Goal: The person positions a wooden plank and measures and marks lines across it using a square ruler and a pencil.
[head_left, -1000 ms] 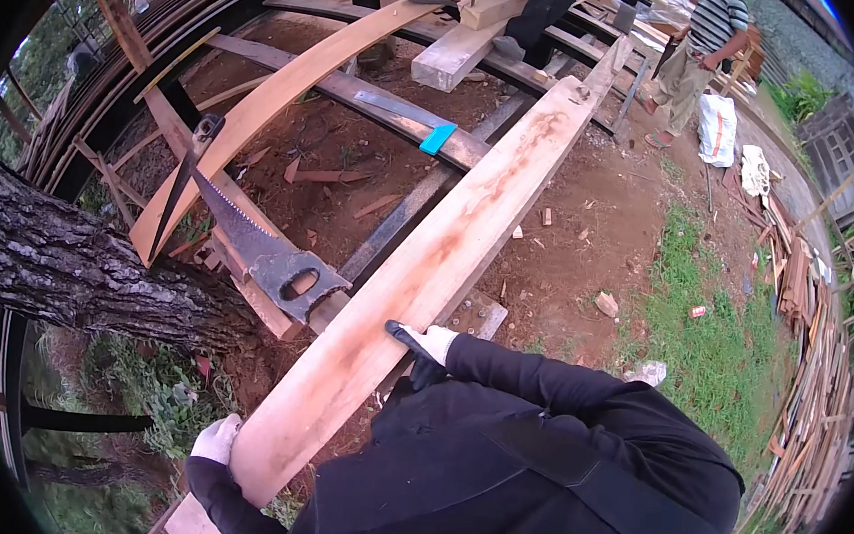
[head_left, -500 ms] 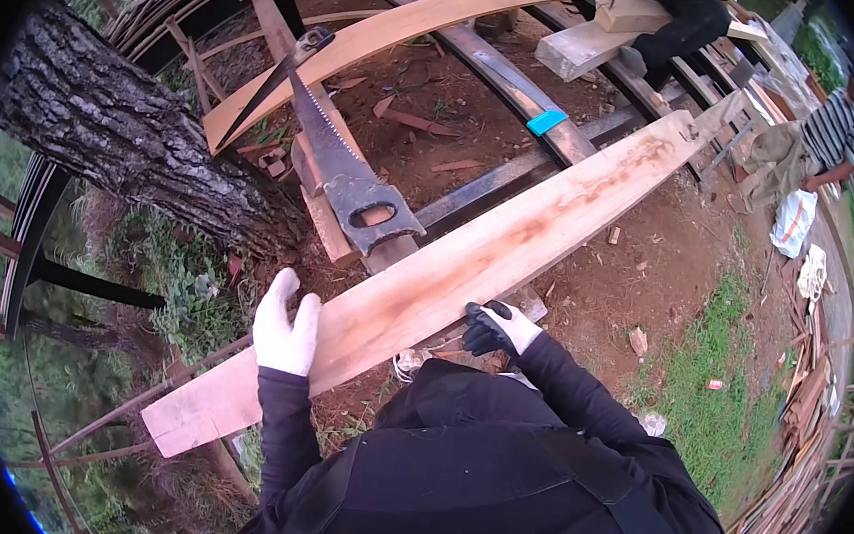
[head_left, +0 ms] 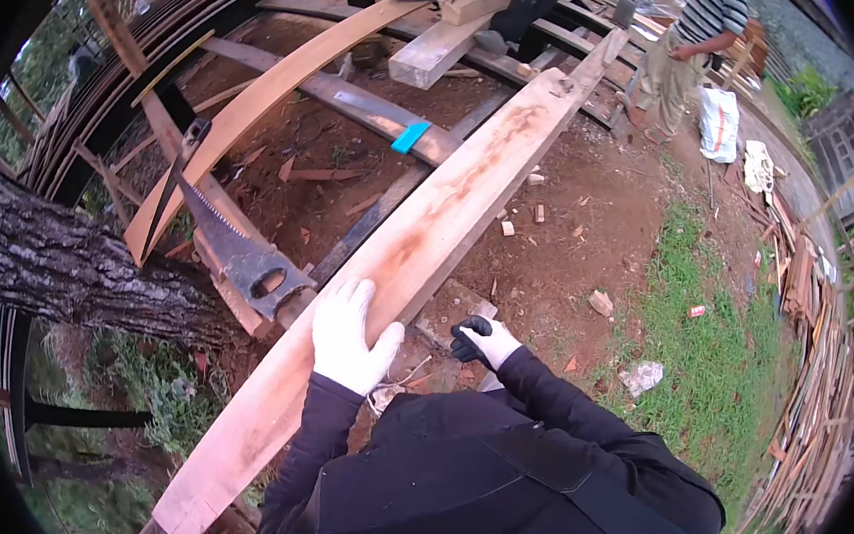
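Observation:
A long pale plank (head_left: pixel 416 251) with brown stains runs diagonally from the lower left to the upper right. My left hand (head_left: pixel 346 336), in a white glove, lies on its top face with the fingers flat and the thumb apart. To the right of the plank's edge is my right hand (head_left: pixel 484 343), gloved in white with dark fingers. Those fingers are curled closed, and what they hold, if anything, is hidden. Left of the plank, a handsaw (head_left: pixel 244 261) with a dark handle rests on a timber. A blue-green object (head_left: pixel 410 137) lies on a beam beyond it.
A tree trunk (head_left: pixel 76 269) stands at the left. A curved board (head_left: pixel 259 103) and a thick timber block (head_left: pixel 444 53) lie across the beams. At the upper right a person in a striped shirt (head_left: pixel 707 18) stands near a white sack (head_left: pixel 719 124). Scrap wood (head_left: pixel 808 397) is piled along the right.
The view has turned, and the plank now lies more steeply across it. My left hand has moved up along the plank onto its face. My right hand has come away from the plank's edge.

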